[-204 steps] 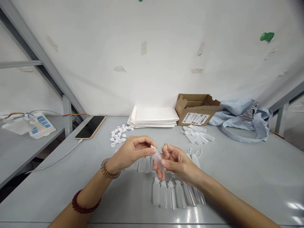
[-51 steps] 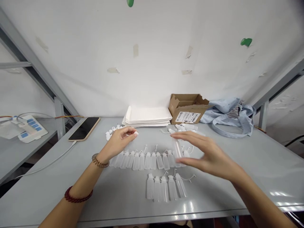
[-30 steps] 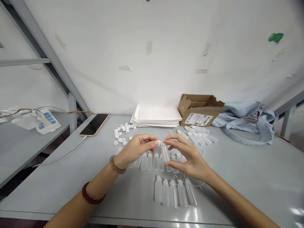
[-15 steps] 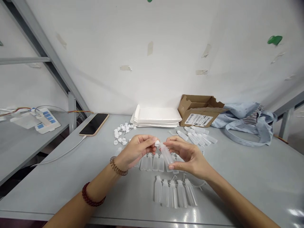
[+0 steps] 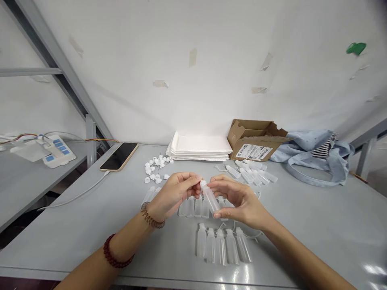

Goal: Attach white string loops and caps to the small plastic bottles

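My right hand [image 5: 238,199] grips a small translucent squeeze bottle [image 5: 211,199] by its side, tilted with its neck toward the upper left. At that neck, my left hand [image 5: 179,191] pinches a white cap [image 5: 203,183], which sits on the bottle's mouth. Whether the cap is fully seated cannot be seen. Beneath both hands lies a row of similar bottles [image 5: 190,207], partly hidden by the fingers. Closer to me lies another row of bottles [image 5: 221,247] with thin tubes at their necks. Loose white caps [image 5: 157,163] are scattered beyond my left hand.
Behind my right hand lies a pile of bottles [image 5: 254,173]. A stack of white padded envelopes [image 5: 201,149] and an open cardboard box [image 5: 256,141] stand against the wall. Light blue cloth [image 5: 317,157] lies at right, a phone [image 5: 119,157] on a cable at left.
The white cap in my left hand has moved from just beside the bottle's neck onto its mouth. My right hand keeps its hold on the bottle.
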The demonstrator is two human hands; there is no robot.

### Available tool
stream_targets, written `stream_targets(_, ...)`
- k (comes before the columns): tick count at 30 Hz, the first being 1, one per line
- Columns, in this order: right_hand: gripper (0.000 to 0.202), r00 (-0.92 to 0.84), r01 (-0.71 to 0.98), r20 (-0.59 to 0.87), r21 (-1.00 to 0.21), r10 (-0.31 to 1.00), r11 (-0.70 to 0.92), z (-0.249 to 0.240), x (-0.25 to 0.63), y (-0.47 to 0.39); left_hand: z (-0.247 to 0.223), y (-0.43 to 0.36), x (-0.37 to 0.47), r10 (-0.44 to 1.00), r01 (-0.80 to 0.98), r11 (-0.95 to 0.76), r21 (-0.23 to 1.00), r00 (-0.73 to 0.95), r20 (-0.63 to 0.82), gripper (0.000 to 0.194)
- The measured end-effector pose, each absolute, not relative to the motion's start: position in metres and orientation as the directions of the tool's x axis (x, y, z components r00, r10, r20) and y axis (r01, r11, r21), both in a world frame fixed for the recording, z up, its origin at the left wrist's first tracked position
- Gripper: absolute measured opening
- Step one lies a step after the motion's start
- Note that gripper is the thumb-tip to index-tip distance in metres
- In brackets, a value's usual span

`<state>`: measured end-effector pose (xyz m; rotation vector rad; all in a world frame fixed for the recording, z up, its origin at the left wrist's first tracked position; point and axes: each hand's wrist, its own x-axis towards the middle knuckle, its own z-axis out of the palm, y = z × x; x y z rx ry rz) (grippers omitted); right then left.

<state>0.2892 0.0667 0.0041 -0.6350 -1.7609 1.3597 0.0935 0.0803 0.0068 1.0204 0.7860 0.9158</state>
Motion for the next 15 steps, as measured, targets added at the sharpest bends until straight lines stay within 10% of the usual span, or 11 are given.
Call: stream_targets(15,0.015,-0.643,0.051,0.106,-0.982,0.758,0.181,0.0082,0.2905,0.0611,0.0101,0.0824,0.0884,0.923,-0.22,0.182,0.958,0.373,-0.09,0.015)
